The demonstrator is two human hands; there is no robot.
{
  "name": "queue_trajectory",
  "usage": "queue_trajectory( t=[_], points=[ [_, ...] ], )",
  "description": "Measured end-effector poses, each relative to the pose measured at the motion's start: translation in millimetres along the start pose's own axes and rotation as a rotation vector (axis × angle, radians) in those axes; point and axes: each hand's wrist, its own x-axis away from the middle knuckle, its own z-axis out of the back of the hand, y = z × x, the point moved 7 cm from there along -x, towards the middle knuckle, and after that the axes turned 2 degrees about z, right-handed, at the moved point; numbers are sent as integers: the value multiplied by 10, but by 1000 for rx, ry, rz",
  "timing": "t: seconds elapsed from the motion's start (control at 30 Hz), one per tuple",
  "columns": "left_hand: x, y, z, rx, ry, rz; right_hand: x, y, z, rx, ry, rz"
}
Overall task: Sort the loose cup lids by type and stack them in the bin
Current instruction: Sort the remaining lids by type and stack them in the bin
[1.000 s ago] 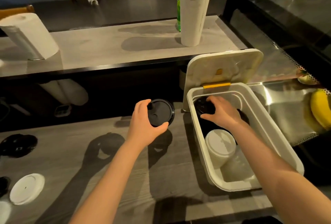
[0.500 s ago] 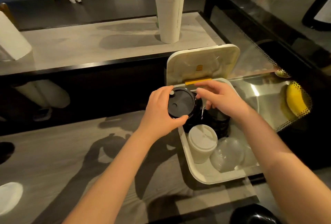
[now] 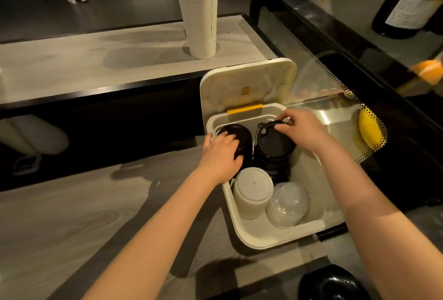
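In the head view, the left black lid stack point(image 3: 243, 136), at the rear left of the white bin point(image 3: 242, 232), is grasped from above by the left hand point(image 3: 221, 153). The top black lid point(image 3: 273, 142) of the rear right stack is pinched at its rim by the right hand point(image 3: 302, 129). White lids point(image 3: 253, 191) and clear dome lids point(image 3: 286, 203) are stacked in front.

In the bin point(image 3: 261, 243) four lid stacks stand in two rows: the far-left stack point(image 3: 244, 139) and far-right stack point(image 3: 273, 143) by its back wall, the near-left stack point(image 3: 253, 184) and domed stack point(image 3: 287, 201) before them. The left hand point(image 3: 221, 153) grips the far-left stack, the right hand point(image 3: 302, 129) the far-right stack. The bin's cover point(image 3: 249, 81) stands up behind it; farther behind, a cup column point(image 3: 199, 12) stands on the upper counter point(image 3: 96, 64); a banana point(image 3: 368, 129) lies to the bin's right
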Motion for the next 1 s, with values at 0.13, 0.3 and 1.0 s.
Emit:
queue_trajectory(
  t=[0.13, 0.3, 1.0],
  points=[
    [9, -9, -26, -22, 28, 8, -120, 71, -356, 286, -123, -27],
    [15, -3, -21, -12, 43, 0, -91, 54, -552, 582, -40, 66],
    [-9, -30, -44, 6, 50, 12, 62, 153, -790, 345, -481, 101]
  ],
)
